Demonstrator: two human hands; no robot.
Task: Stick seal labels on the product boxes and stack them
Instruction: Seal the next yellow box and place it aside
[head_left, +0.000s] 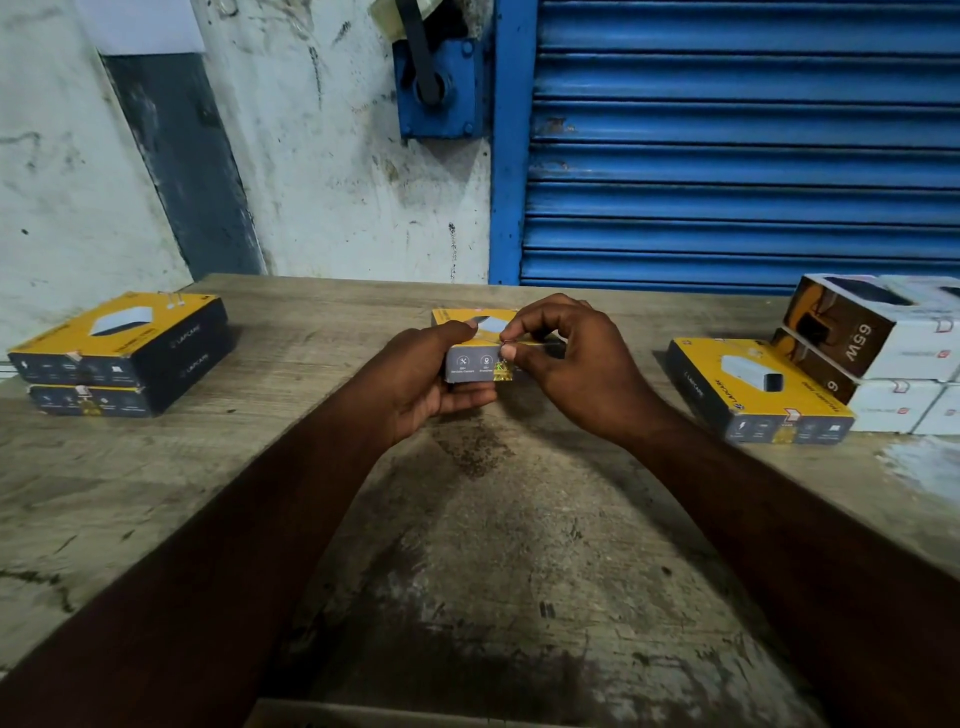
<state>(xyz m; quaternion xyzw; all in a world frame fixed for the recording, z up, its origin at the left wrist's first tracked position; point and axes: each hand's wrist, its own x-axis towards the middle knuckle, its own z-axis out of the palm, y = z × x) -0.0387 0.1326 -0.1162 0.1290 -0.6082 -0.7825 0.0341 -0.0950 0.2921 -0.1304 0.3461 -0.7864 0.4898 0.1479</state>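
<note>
A yellow and dark grey product box (475, 358) is held just above the middle of the wooden table (493, 519). My left hand (421, 384) grips it from the left and underneath. My right hand (566, 364) pinches the box's top front edge with thumb and forefinger, right at a shiny gold seal label (503, 372) on the front face. To the left stands a stack of two boxes (124, 353) of the same kind, each with a seal on its front. One more yellow box (758, 389) lies at the right.
White and brown boxes marked 65W (878, 338) are stacked at the far right edge. A blue roller shutter (727, 145) and a stained white wall (311, 182) stand behind the table. The tabletop is worn and stained near me.
</note>
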